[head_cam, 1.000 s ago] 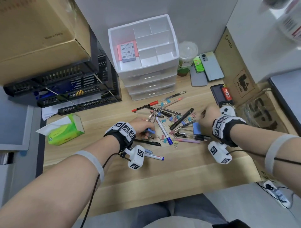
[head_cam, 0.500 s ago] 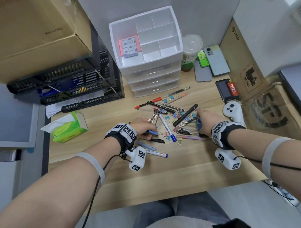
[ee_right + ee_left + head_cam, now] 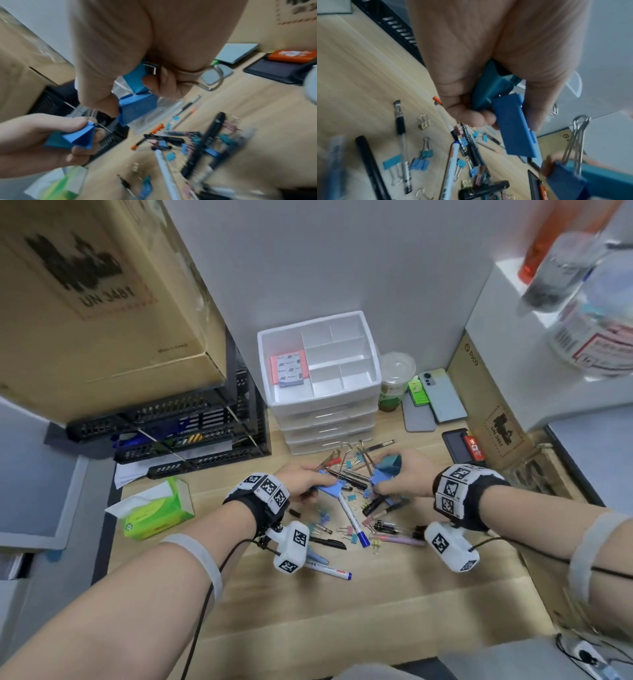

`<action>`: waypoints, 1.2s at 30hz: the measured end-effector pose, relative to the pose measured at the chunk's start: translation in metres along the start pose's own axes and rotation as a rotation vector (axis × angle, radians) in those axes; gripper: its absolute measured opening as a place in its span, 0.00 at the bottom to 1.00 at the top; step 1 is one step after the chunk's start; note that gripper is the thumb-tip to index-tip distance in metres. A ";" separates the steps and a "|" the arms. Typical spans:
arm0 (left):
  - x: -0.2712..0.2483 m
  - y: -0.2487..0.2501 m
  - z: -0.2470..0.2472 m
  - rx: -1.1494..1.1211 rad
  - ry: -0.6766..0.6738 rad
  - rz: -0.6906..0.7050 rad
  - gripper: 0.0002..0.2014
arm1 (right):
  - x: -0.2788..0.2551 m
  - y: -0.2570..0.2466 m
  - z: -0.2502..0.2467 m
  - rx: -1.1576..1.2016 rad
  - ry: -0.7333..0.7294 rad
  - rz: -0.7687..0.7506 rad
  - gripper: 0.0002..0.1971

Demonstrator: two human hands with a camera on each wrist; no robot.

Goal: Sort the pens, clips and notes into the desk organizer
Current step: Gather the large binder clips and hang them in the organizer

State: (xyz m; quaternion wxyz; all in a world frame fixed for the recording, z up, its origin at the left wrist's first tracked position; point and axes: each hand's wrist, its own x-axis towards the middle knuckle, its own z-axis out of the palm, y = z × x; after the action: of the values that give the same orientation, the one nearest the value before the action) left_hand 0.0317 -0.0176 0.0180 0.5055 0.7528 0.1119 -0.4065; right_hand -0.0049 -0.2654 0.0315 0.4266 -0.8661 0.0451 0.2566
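A: Organizer (image 3: 371, 378) stands white at the desk's back edge, a notes pad (image 3: 288, 368) in its left compartment. Pens (image 3: 352, 517) and small clips litter the desk (image 3: 394, 594) before it.

B: Left hand (image 3: 301, 481) grips large blue binder clips (image 3: 513, 124); right hand (image 3: 407, 474) grips two more (image 3: 137, 106).

A: Stiff, light steel, I judge; hold the bodies, not the springy wire handles.

B: Only the left wrist view shows a teal clip behind the blue one.

Left hand (image 3: 301, 482) and right hand (image 3: 407, 474), seemingly raised, fingers curled gripping.
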 end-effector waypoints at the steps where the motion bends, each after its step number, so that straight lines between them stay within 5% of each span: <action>1: -0.004 0.010 -0.004 -0.005 0.012 0.029 0.04 | 0.001 -0.013 -0.003 0.037 0.024 -0.047 0.21; 8: -0.028 0.097 -0.036 -0.079 0.137 0.274 0.05 | 0.016 -0.109 -0.051 0.267 0.182 -0.289 0.13; 16: -0.012 0.177 -0.070 -0.128 0.394 0.404 0.05 | 0.077 -0.171 -0.096 0.137 0.397 -0.262 0.20; 22: 0.012 0.198 -0.082 0.010 0.467 0.446 0.06 | 0.115 -0.177 -0.108 0.067 0.427 -0.195 0.21; 27: 0.033 0.205 -0.083 0.056 0.469 0.444 0.01 | 0.136 -0.172 -0.114 0.013 0.434 -0.208 0.07; 36: 0.053 0.197 -0.080 0.228 0.513 0.480 0.07 | 0.148 -0.162 -0.122 -0.077 0.294 -0.234 0.04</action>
State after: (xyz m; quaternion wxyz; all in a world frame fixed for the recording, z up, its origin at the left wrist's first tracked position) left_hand 0.2206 -0.0535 0.1241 0.4546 0.8867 0.0091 -0.0842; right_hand 0.2203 -0.2348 0.1380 0.4086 -0.9094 -0.0038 0.0775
